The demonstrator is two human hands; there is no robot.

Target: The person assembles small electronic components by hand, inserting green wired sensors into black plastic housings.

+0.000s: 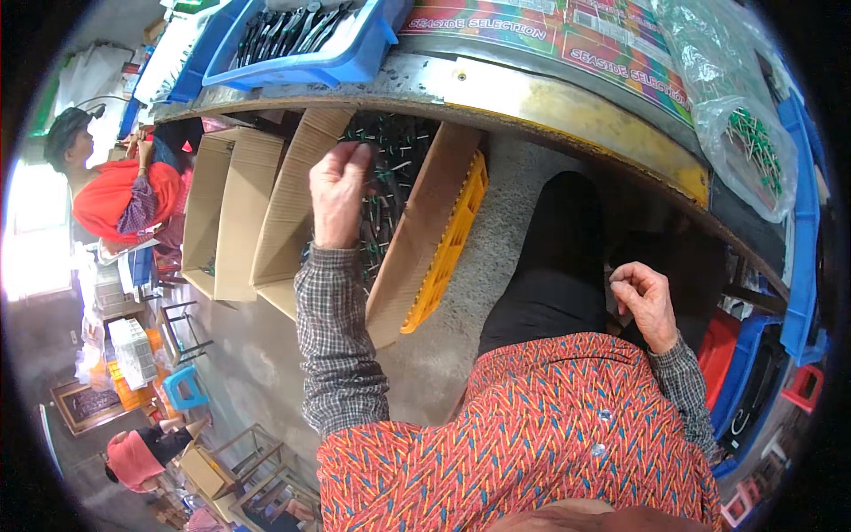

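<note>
My left hand (339,195) is over an open cardboard box (415,239) below the table edge. Its fingers are curled together and slightly blurred; whether anything small is in them I cannot make out. Inside the box lie many slim dark pieces (383,191) with green and whitish bits. My right hand (644,301) hovers beside my dark-trousered leg, its fingers bent in and closed, with nothing showing in them.
Above the box runs the worktable's worn metal edge (532,93). On it are a blue tray (306,69) of black-handled tools and a clear bag (749,151) of green-tipped pieces. A yellow crate (452,239) flanks the box. Another person (133,199) is at the far left.
</note>
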